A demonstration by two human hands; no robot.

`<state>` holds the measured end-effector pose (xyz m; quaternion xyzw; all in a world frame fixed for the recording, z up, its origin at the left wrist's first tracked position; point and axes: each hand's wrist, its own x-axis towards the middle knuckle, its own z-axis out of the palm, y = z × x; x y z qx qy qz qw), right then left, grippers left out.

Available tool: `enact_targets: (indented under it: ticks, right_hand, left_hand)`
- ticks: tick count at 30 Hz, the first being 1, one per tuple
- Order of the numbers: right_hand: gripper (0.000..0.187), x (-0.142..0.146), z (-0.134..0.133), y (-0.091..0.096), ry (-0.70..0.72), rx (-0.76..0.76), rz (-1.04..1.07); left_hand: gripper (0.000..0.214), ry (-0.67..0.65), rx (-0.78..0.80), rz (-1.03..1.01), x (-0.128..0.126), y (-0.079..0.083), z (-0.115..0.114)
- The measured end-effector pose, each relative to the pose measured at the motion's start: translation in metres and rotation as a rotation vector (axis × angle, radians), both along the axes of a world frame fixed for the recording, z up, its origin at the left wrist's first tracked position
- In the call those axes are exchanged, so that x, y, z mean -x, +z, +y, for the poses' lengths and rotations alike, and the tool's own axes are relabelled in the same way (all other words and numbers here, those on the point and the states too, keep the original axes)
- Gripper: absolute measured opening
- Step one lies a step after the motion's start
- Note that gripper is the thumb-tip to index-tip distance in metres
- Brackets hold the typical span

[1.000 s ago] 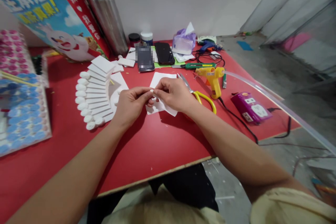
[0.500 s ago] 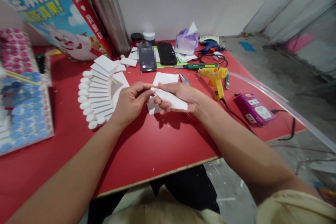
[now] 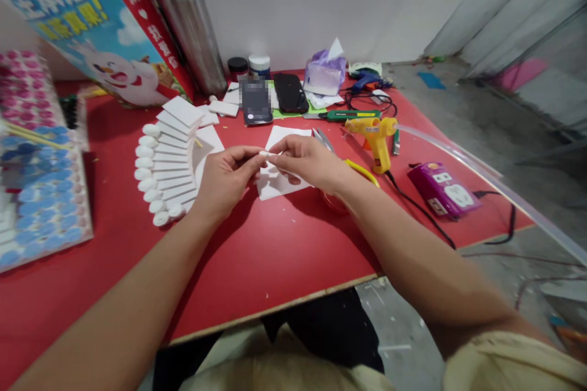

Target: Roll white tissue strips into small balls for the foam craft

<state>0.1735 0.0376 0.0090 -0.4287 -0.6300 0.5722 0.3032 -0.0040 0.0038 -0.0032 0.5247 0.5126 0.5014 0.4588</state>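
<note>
My left hand (image 3: 229, 174) and my right hand (image 3: 307, 162) meet above the middle of the table. Thumb and fingers of both pinch a small white piece (image 3: 267, 157); fingertips cover much of it, and its kind is unclear. Beneath them lies a white sheet of paper (image 3: 275, 189). Scissors (image 3: 362, 171) with yellow and red handles rest partly under my right wrist. Left of my left hand, a fan of white strips (image 3: 172, 162) has white rounded ends (image 3: 147, 151) along its outer edge.
The red table (image 3: 270, 256) also bears a yellow glue gun (image 3: 378, 140) with a long clear stick, a purple power socket (image 3: 444, 190), a green utility knife (image 3: 353, 115) and two phones (image 3: 291, 93). A steel flask (image 3: 192, 30) and a tray of blue discs (image 3: 50, 195) stand left.
My right hand has turned from palm up to palm down. The broad white piece that lay across its palm no longer shows there. Its fingers now pinch beside my left fingertips.
</note>
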Motion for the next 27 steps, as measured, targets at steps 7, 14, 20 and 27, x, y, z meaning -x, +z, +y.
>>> enact_targets:
  ticks: [7,14,20,27]
  right_hand:
    - [0.016,0.005,-0.003,-0.005,-0.158,-0.474,-0.221]
    - [0.014,-0.001,-0.007,0.003,-0.011,-0.475,-0.084]
    - [0.015,-0.008,-0.006,0.006,0.12,-0.434,-0.005]
    - [0.014,-0.004,-0.005,-0.002,0.044,-0.498,-0.01]
  left_hand:
    - [0.019,0.085,-0.052,0.01,-0.006,-0.009,-0.003]
    - [0.012,0.059,-0.103,-0.016,-0.003,0.003,-0.005]
    - [0.022,-0.09,-0.003,-0.153,0.004,0.004,0.0]
    - [0.024,-0.024,-0.007,-0.135,0.002,-0.003,-0.002]
